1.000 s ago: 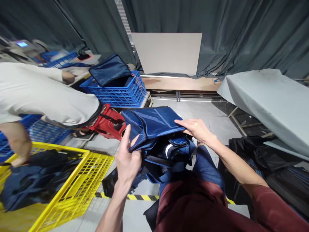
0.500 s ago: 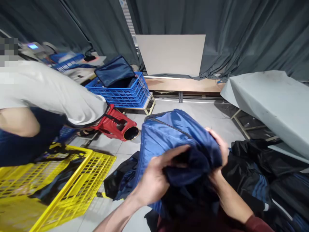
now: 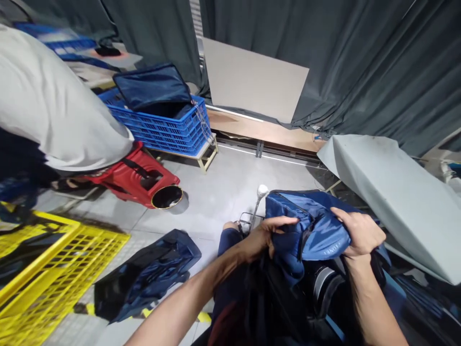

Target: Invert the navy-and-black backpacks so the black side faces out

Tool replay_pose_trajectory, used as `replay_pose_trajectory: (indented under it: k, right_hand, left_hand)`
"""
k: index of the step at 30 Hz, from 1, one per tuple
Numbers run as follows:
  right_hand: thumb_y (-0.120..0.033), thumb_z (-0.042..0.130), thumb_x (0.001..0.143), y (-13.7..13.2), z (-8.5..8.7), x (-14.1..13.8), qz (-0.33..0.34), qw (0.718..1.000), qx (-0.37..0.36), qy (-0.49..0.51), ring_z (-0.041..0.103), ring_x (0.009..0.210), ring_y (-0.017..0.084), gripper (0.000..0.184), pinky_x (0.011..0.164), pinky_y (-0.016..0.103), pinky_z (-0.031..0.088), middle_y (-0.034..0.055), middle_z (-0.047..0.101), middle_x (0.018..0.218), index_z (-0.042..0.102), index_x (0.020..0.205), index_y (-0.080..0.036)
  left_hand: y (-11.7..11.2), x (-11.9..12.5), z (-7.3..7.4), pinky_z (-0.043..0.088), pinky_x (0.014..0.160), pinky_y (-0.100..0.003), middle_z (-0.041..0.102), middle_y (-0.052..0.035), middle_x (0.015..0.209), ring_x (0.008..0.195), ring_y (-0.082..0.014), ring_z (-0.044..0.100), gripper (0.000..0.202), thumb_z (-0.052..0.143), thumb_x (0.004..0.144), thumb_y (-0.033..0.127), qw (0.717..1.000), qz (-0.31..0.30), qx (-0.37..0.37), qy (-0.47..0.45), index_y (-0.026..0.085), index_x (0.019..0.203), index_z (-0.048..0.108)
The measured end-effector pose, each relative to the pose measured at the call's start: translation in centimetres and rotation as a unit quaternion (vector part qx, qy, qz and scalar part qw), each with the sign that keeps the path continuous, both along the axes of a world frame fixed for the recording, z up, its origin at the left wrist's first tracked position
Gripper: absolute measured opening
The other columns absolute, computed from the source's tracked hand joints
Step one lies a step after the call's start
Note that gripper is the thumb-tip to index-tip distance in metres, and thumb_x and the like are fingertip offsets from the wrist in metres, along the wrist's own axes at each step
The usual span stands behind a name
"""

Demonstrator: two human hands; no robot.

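- Blue bag (image 3: 320, 235): held up between both hands, to the right of the person's knee (image 3: 229, 236); pale lettering partly visible on its flap.
- Left hand (image 3: 268, 235): fingers grasping the bag's near left side.
- Right hand (image 3: 362, 234): fingers clenched on the bag's right side, thumb uppermost.
- Dark bag (image 3: 144, 276): lying on the floor (image 3: 212, 202), beside the yellow crate (image 3: 43, 255).
- Co-worker's white shirt (image 3: 68, 120): at far left, near the blue crate (image 3: 158, 127).

A person's bare left forearm (image 3: 194, 290) slants inward to the left grip (image 3: 268, 236), one finger outstretched; the right grip (image 3: 362, 234) clenches, fingers curled, atop a steeper right forearm (image 3: 374, 300).
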State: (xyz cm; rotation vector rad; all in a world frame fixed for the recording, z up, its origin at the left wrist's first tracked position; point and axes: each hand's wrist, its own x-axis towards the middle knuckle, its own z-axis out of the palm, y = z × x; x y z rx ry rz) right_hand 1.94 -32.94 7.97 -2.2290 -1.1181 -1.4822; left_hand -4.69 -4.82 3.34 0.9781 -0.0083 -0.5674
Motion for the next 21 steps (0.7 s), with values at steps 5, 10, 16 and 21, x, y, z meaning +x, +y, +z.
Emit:
replay_pose_trajectory:
  k: [5,10,16,21]
  right_hand:
    - [-0.073,0.045,0.111,6.3,0.8,6.7,0.054,0.980,-0.116,0.155,0.058,0.069,0.019,0.071,0.070,0.036,0.037,0.0077,0.068,0.074,0.089,0.128,-0.019]
    - [-0.051,0.064,0.093,15.0,2.1,15.1,0.084,0.889,-0.272,0.360,0.066,0.086,0.025,0.051,0.077,0.035,0.038,0.0082,0.078,0.088,0.088,0.130,-0.026]
    - [-0.038,0.065,0.092,20.5,2.2,22.3,0.115,0.836,-0.297,0.447,0.069,0.084,0.025,0.039,0.077,0.035,0.031,0.0087,0.081,0.085,0.090,0.118,-0.025]
    - [-0.039,0.068,0.094,20.2,-4.2,28.2,0.101,0.763,-0.273,0.578,0.065,0.079,0.019,0.027,0.077,0.031,0.038,0.0010,0.078,0.084,0.089,0.107,-0.027]
  left_hand:
    - [8.5,0.2,0.4,0.036,0.049,-0.018,0.078,-0.0001,0.077,0.051,-0.0127,0.060,0.073,0.070,0.066,0.019,0.973,0.164,0.163,-0.022,0.020,0.139,0.075]
    - [14.1,2.1,-1.0,0.056,0.068,-0.027,0.085,-0.0057,0.099,0.076,-0.0211,0.077,0.070,0.066,0.074,0.022,0.846,0.362,0.384,-0.077,0.021,0.144,0.062]
    - [16.5,7.8,-3.9,0.054,0.093,-0.029,0.084,-0.0053,0.118,0.109,-0.0240,0.080,0.074,0.050,0.076,0.005,0.657,0.360,0.648,-0.139,0.025,0.144,0.070]
    - [15.6,14.3,-9.1,0.048,0.085,-0.029,0.079,-0.0034,0.102,0.086,-0.0213,0.073,0.074,0.048,0.086,0.005,0.679,0.282,0.672,-0.090,0.026,0.154,0.067]
